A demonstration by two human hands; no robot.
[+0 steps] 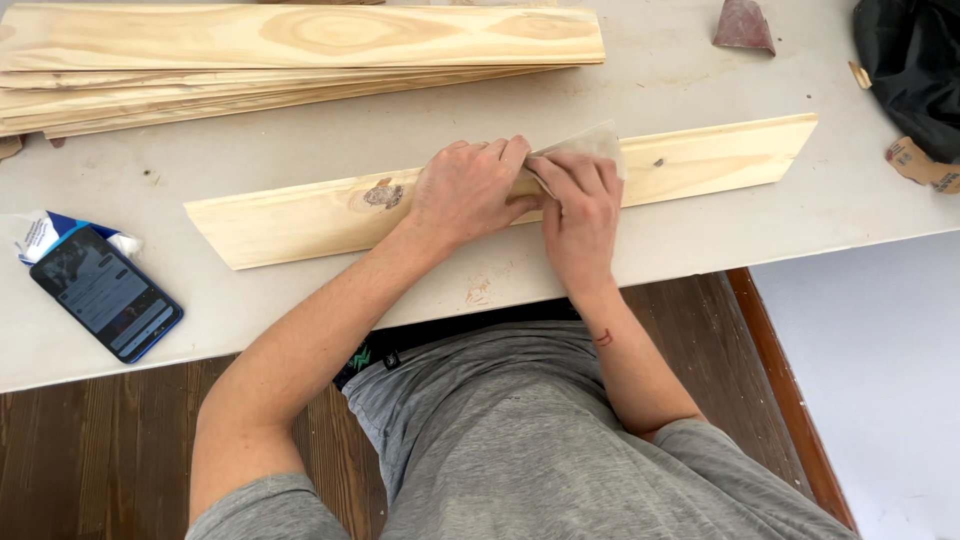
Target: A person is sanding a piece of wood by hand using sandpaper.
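A long pale pine board [700, 160] with angled ends lies across the white table [300, 150], a dark knot [383, 193] near its left part. My left hand [465, 190] lies on the middle of the board, fingers curled over its far edge. My right hand [580, 215] sits right beside it, touching it, and presses a folded sheet of sandpaper [590, 143] against the board. Part of the sandpaper sticks up above my right fingers.
A stack of similar pine boards [300, 50] lies at the back left. A smartphone [105, 293] rests by a white and blue packet [40, 230] at the left. A reddish sandpaper piece [743, 25] and a black bag [915, 70] sit at the back right.
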